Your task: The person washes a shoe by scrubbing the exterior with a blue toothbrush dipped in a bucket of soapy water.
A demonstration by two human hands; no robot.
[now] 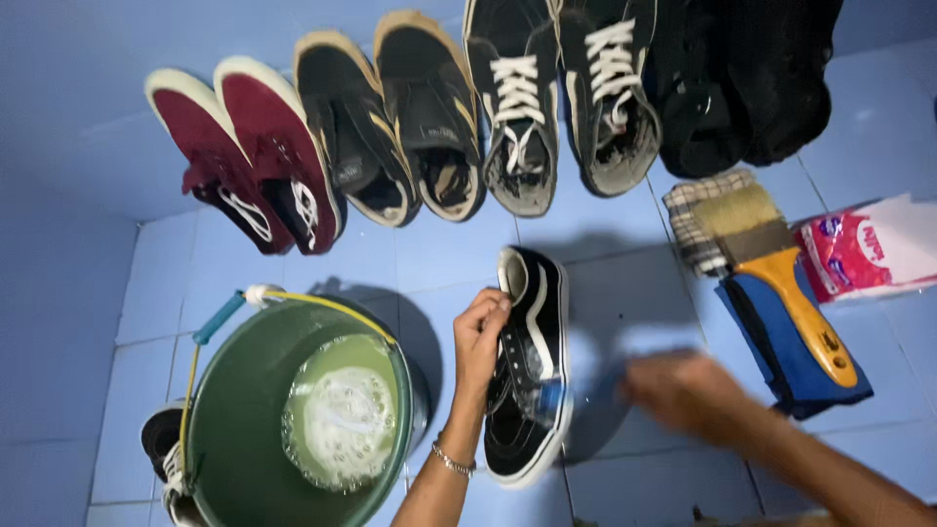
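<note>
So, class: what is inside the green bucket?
The bucket holds pale, soapy water with bubbles on its surface. The foam and cloudiness hide anything beneath, so whether something sits at the bottom cannot be seen.

Left hand (480,337) grips a black sneaker (532,381) on blue tiles beside a green bucket (234,429).

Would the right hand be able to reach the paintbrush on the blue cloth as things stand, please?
Probably yes: the right hand is free and blurred beside the paintbrush, with only bare tile between them.
</note>
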